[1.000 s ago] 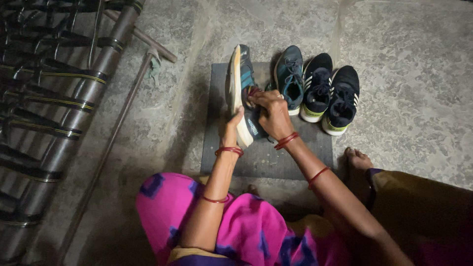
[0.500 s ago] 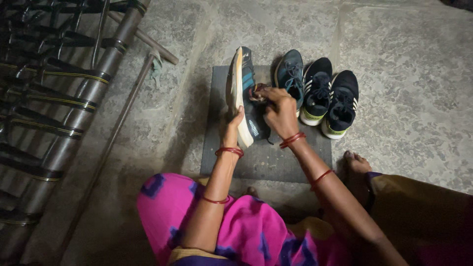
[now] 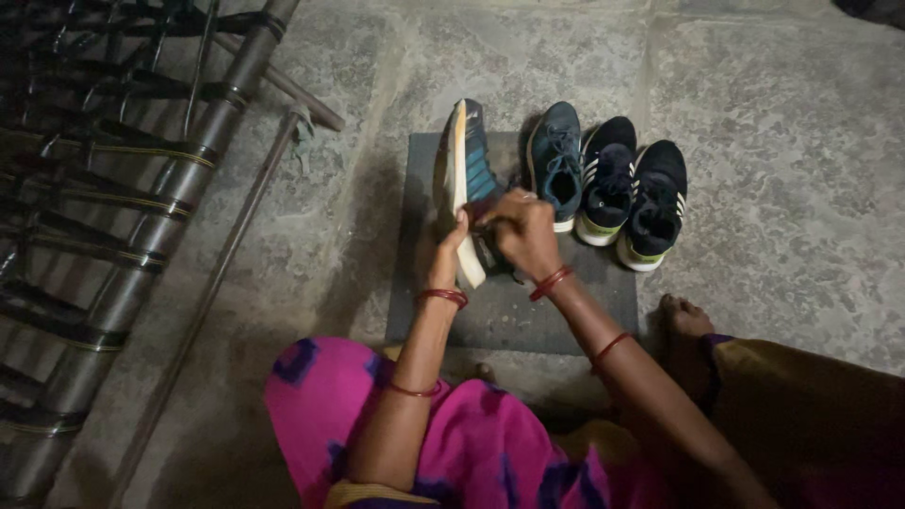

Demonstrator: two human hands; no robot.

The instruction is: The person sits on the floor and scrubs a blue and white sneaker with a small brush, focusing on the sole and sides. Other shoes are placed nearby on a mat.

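Overhead, near the dark mat's left edge, the left hand clamps the pale sole of a sideways blue sneaker while the right hand pinches its laces; it looks light, with a soft upper and firmer sole.

Dim light over a mottled grey stone floor, brightest at centre, dark twd the edges. Dark mat lies flat mid-scene. Left: metal-pipe cot frame w/ woven straps; thin rods lean alongside it.
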